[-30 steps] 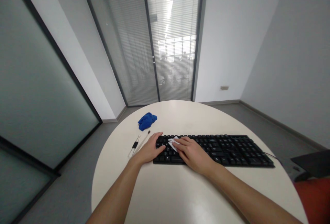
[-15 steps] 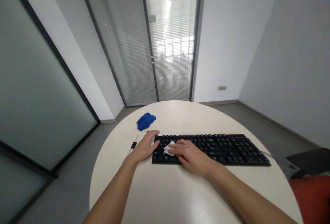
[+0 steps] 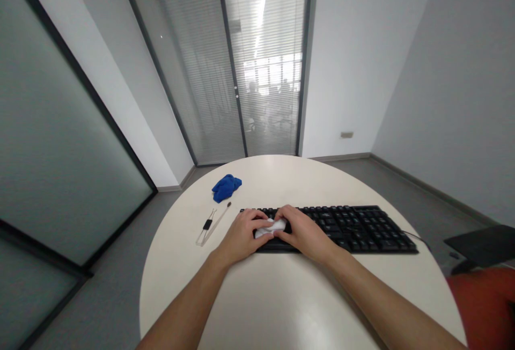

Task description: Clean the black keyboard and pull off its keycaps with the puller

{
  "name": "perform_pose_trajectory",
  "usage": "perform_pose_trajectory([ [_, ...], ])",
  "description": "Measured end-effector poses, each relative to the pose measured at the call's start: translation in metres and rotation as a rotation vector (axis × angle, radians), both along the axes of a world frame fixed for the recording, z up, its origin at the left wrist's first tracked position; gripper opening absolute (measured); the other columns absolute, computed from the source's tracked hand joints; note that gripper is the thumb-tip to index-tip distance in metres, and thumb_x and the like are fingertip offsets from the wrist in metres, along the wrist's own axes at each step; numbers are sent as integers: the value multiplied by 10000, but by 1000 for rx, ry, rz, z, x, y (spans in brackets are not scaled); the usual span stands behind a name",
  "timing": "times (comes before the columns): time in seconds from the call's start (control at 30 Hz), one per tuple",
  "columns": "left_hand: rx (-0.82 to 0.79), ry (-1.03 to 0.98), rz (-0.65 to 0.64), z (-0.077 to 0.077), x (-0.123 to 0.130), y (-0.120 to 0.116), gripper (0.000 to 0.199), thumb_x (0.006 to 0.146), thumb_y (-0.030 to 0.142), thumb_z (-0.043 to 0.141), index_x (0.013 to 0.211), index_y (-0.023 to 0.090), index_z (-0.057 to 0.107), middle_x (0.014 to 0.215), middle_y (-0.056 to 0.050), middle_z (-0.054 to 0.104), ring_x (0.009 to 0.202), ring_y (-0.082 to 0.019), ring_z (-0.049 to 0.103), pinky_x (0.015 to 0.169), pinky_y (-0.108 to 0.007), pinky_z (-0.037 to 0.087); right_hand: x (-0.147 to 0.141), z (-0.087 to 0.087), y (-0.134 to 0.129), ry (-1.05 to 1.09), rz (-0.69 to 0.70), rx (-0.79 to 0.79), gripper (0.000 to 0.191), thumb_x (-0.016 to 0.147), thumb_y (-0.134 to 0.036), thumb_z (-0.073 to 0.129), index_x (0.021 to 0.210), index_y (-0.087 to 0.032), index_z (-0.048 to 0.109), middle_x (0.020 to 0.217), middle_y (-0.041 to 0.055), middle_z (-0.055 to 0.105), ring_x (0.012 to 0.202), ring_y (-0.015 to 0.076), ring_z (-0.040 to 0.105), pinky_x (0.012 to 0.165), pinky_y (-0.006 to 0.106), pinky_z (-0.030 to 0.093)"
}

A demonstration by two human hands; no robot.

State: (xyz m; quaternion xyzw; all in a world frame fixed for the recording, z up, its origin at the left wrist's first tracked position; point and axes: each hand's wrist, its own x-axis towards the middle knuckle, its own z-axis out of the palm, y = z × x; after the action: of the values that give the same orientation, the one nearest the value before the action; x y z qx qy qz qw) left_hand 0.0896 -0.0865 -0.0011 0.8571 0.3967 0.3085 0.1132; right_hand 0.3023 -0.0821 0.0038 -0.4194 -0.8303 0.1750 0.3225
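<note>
A crumpled white tissue or wipe (image 3: 270, 227) is pinched between both hands, low over the left part of a black keyboard (image 3: 346, 226). My left hand (image 3: 242, 232) grips its left side with thumb and fingers. On the other side my right hand (image 3: 304, 232) holds it, fingers curled and thumb close to the left thumb. The hands cover much of the keyboard's left end. Left of them lie a thin brush (image 3: 217, 222) with a dark tip and a wire tool (image 3: 207, 225) with a black middle piece.
A bunched blue cloth (image 3: 226, 188) lies at the back left of the round white table (image 3: 277, 301). The keyboard's cable (image 3: 418, 236) runs off the right edge. A red chair (image 3: 483, 301) with a dark armrest (image 3: 483, 245) stands to the right.
My left hand has moved right, from the keyboard's left edge onto the white tissue, and now grips it too. The brush and wire tool have come into fuller view.
</note>
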Motion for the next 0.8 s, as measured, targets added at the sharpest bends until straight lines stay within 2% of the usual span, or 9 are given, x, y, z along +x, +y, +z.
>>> perform_pose_trajectory([
  [0.1, -7, -36, 11, -2, 3, 0, 200, 871, 336, 692, 1050, 255, 730, 1167, -46, 686, 1088, -226, 582, 974, -392, 430, -1, -2, 2, -25, -58, 23, 210, 801, -234, 731, 960, -211, 595, 983, 44, 660, 944, 231, 607, 837, 353, 470],
  [0.23, -16, -15, 40, 0, 6, 0, 114, 898, 273, 656, 987, 240, 718, 1019, -21, 733, 1001, -214, 612, 927, -374, 438, -1, -3, 4, -45, -15, 31, 215, 835, -271, 710, 1027, -211, 634, 1013, 48, 699, 963, 231, 631, 875, 370, 478],
  [0.3, 14, 15, 103, 1, 1, 3, 113, 909, 248, 631, 985, 241, 715, 982, -20, 729, 982, -215, 613, 914, -372, 438, 1, -1, 4, -50, -10, 42, 226, 856, -253, 679, 1075, -214, 638, 1038, 52, 707, 980, 231, 638, 902, 380, 477],
  [0.37, 58, 12, 220, 2, -10, 8, 127, 916, 242, 608, 991, 228, 710, 982, -33, 721, 973, -218, 615, 906, -371, 444, 3, 0, 3, -58, -25, 58, 287, 862, -278, 666, 1139, -211, 629, 1087, 69, 703, 1026, 243, 633, 942, 399, 470],
  [0.47, 73, -17, 427, -4, -31, 20, 157, 928, 271, 573, 986, 209, 705, 994, -54, 714, 964, -229, 621, 892, -373, 459, 6, 1, 2, -105, -6, 80, 508, 827, -430, 696, 1266, -200, 583, 1253, 109, 651, 1176, 279, 578, 1040, 445, 419],
  [0.53, 42, -30, 495, -9, -41, 27, 183, 924, 277, 567, 1024, 210, 705, 1031, -57, 715, 983, -234, 626, 894, -372, 468, 9, -1, 2, -181, 33, 63, 752, 755, -575, 718, 1371, -193, 521, 1392, 137, 563, 1299, 324, 490, 1111, 503, 342],
  [0.6, 20, -33, 485, -14, -44, 31, 222, 925, 275, 561, 1084, 217, 704, 1077, -55, 717, 1031, -233, 621, 932, -372, 461, 13, -4, 3, -271, 59, 15, 999, 662, -697, 722, 1468, -183, 429, 1500, 160, 450, 1392, 374, 375, 1159, 568, 238],
  [0.67, 14, -16, 445, -15, -42, 30, 238, 927, 270, 555, 1103, 223, 709, 1075, -52, 718, 1047, -230, 614, 948, -366, 454, 18, -7, 4, -344, 74, -34, 1158, 594, -758, 720, 1525, -181, 346, 1559, 167, 356, 1440, 404, 278, 1177, 605, 157],
  [0.8, 8, 53, 409, -9, -36, 23, 221, 926, 246, 545, 1047, 217, 727, 1021, -53, 713, 1022, -235, 609, 919, -361, 455, 28, -10, 6, -418, 58, -55, 1152, 575, -705, 761, 1531, -213, 347, 1603, 147, 263, 1468, 426, 186, 1182, 629, 107],
])
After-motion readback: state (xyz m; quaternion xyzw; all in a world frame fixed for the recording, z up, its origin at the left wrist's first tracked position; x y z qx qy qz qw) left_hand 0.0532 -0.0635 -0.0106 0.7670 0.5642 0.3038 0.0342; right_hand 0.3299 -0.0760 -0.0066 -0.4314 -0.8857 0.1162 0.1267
